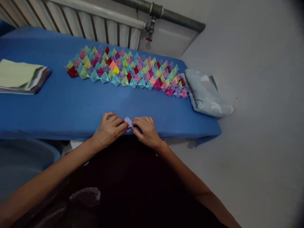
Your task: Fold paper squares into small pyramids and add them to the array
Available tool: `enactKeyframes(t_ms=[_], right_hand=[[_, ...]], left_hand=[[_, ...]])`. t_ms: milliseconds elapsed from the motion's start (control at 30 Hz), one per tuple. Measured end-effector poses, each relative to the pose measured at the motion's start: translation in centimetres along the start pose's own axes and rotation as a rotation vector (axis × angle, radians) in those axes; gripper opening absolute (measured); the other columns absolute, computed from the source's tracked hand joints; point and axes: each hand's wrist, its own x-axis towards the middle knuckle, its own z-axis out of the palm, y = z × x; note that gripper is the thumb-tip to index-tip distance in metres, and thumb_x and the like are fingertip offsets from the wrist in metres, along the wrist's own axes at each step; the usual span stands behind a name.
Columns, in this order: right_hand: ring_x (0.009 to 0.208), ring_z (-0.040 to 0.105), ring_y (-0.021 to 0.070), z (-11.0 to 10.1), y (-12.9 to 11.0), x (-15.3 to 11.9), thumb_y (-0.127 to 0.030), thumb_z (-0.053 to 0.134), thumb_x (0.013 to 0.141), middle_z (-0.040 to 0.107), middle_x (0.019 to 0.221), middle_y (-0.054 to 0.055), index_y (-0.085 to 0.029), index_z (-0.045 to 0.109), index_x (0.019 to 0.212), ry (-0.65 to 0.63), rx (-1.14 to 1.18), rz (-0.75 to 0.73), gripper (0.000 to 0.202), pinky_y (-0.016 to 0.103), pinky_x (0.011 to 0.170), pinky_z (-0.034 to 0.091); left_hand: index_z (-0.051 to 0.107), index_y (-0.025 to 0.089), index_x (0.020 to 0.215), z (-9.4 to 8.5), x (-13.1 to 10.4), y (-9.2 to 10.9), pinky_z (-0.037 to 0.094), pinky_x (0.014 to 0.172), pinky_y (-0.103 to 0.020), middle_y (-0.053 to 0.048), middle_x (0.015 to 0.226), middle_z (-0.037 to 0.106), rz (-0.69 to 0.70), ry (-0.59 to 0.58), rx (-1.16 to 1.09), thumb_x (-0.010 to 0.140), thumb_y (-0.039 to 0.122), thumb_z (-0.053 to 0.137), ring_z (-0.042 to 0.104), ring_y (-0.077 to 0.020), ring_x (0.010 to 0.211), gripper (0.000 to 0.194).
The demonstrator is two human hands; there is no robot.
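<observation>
A small lilac folded paper (128, 121) lies at the front edge of the blue-covered table (78, 107), between my two hands. My left hand (110, 128) pinches its left side, thumb and fingers pressed together. On its right side, my right hand (146, 129) grips the paper with thumb and fingertips. Fingers cover part of the paper's lower half. Beyond the hands stand rows of folded paper boats (124, 81) in pink, green, blue, purple, yellow and red, packed close together.
A stack of coloured paper sheets (19, 74) lies at the left. At the right end rests a folded light-blue patterned cloth (206, 95). Behind the table are a white radiator (102, 28) and a pipe with a red-handled valve (150, 30).
</observation>
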Motion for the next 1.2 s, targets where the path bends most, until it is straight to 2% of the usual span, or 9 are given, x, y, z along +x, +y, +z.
enactKeyframes(t_ms=[200,467,667,800,1000,1200], right_hand=[[0.094,0.057,0.0207,0.53,0.12,-0.43,-0.029,0.050,0.098,0.072,0.101,0.007,-0.020,0.070,0.099,0.064,-0.113,-0.050,0.022,0.036,0.085,0.036],[0.095,0.054,0.0214,0.46,0.39,-0.38,-0.028,0.047,0.100,0.072,0.109,0.004,-0.024,0.070,0.105,-0.023,-0.169,-0.084,0.023,0.037,0.084,0.032],[0.098,0.053,0.0219,0.12,0.43,-0.25,-0.024,0.050,0.099,0.070,0.115,0.004,-0.024,0.069,0.107,-0.071,-0.171,-0.111,0.021,0.038,0.085,0.031],[0.097,0.053,0.0216,0.08,0.26,-0.15,-0.024,0.050,0.099,0.071,0.115,0.004,-0.024,0.069,0.106,-0.074,-0.144,-0.085,0.021,0.038,0.086,0.032],[0.097,0.055,0.0216,0.24,-0.02,0.02,-0.028,0.049,0.099,0.072,0.111,0.003,-0.024,0.069,0.104,-0.043,-0.107,-0.029,0.021,0.038,0.087,0.033],[0.097,0.054,0.0215,0.58,0.04,0.02,-0.029,0.048,0.099,0.070,0.107,0.006,-0.023,0.070,0.104,-0.009,-0.086,0.032,0.023,0.038,0.087,0.035]], left_hand=[[0.067,0.022,0.096,-0.08,0.05,0.40,0.038,0.091,-0.042,-0.003,0.089,0.073,-0.048,-0.004,-0.007,0.098,0.023,0.048,0.062,-0.0189,0.081,0.019],[0.068,0.022,0.101,-0.09,-0.19,0.56,0.038,0.090,-0.043,-0.005,0.094,0.074,-0.098,-0.009,-0.077,0.096,0.022,0.050,0.063,-0.0206,0.083,0.018],[0.066,0.021,0.114,-0.38,0.38,0.12,0.039,0.089,-0.045,-0.009,0.102,0.072,-0.100,-0.093,-0.100,0.093,0.020,0.051,0.063,-0.0240,0.088,0.026],[0.068,0.021,0.110,-0.36,0.70,0.09,0.039,0.086,-0.045,-0.009,0.099,0.070,-0.112,-0.134,-0.112,0.093,0.021,0.051,0.061,-0.0247,0.087,0.024],[0.068,0.021,0.107,-0.18,0.34,0.03,0.039,0.081,-0.042,-0.008,0.099,0.071,-0.098,-0.118,-0.025,0.094,0.024,0.050,0.060,-0.0232,0.084,0.022],[0.071,0.021,0.105,-0.13,0.34,-0.31,0.038,0.081,-0.043,-0.009,0.098,0.070,-0.114,-0.098,-0.096,0.096,0.027,0.050,0.060,-0.0234,0.083,0.024]])
